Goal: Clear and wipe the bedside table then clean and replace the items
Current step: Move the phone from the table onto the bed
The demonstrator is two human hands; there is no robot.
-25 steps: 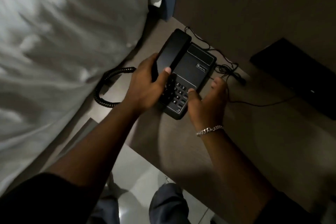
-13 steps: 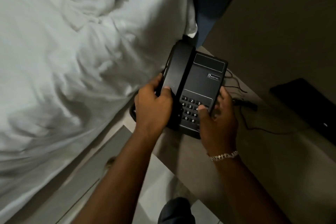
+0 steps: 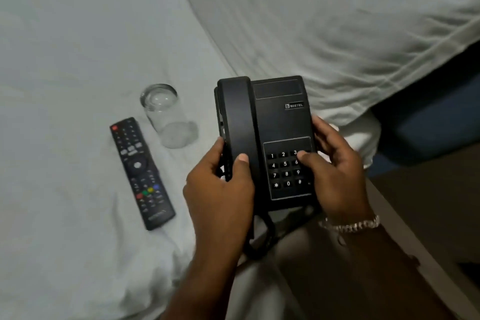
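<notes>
A black desk telephone with its handset on the cradle is held up over the edge of the white bed. My left hand grips its left side at the handset, thumb on top. My right hand grips the right side, thumb on the keypad. The coiled cord hangs below the phone. On the sheet to the left lie a black TV remote and a clear glass standing upside down. A corner of the brown bedside table shows at the right.
A white pillow fills the upper right of the bed. A dark blue headboard panel sits behind it. A silver bracelet is on my right wrist.
Both hands have lifted the telephone off the bedside table and carried it left over the bed. The view has swung left, bringing the remote and glass into sight.
</notes>
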